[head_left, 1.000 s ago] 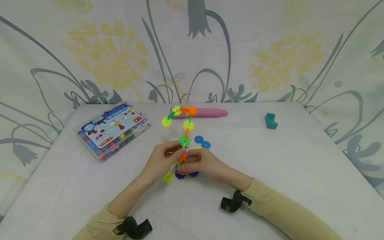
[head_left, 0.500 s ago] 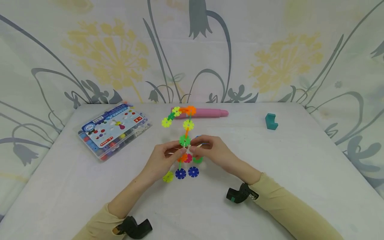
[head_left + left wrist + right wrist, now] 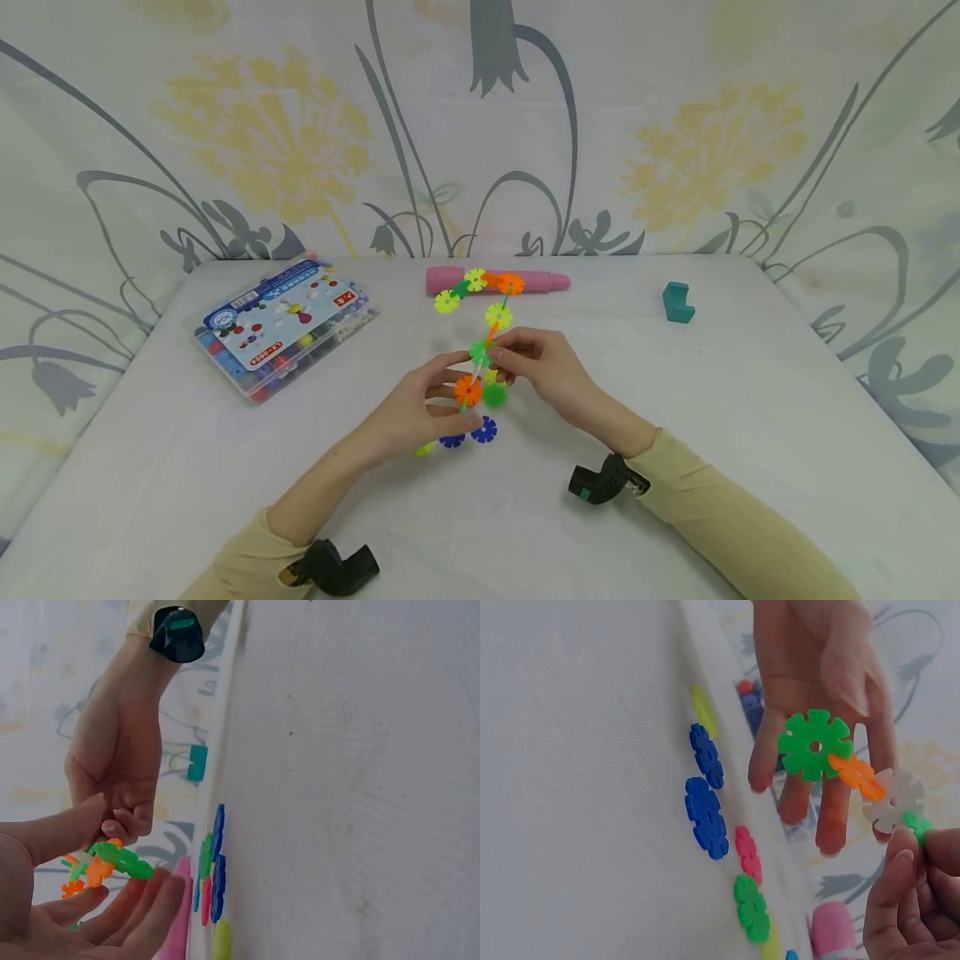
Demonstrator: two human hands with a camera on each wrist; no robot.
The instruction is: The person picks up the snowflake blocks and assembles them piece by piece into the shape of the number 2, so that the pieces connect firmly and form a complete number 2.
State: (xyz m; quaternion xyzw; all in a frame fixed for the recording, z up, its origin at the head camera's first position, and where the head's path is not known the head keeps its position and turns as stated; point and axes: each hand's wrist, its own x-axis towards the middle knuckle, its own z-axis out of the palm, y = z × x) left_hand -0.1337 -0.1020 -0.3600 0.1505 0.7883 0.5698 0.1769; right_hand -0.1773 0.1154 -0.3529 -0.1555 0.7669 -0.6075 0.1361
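A chain of interlocking snowflake discs (image 3: 468,391) in yellow, green, orange and white is held up, its far end curving left. My right hand (image 3: 543,367) pinches it by a green disc partway along, as the right wrist view also shows, with a white, an orange and a green disc (image 3: 793,746) below the pinch. My left hand (image 3: 408,410) has its fingers spread around this lower end, palm facing it in the right wrist view. Under the hands lie loose snowflake discs: blue (image 3: 484,429), green (image 3: 494,395), pink (image 3: 748,855) and yellow (image 3: 703,709).
On the left of the white table lies a clear plastic box (image 3: 285,321) of coloured pieces with a printed label. A pink tube-shaped object (image 3: 536,283) lies at the back, partly overlapped by the chain. A teal block (image 3: 678,302) stands at the back right.
My right hand has gone from the chain's lower end up to its green disc. The left hand has loosened its pinch and spread its fingers, and the chain has shifted right.
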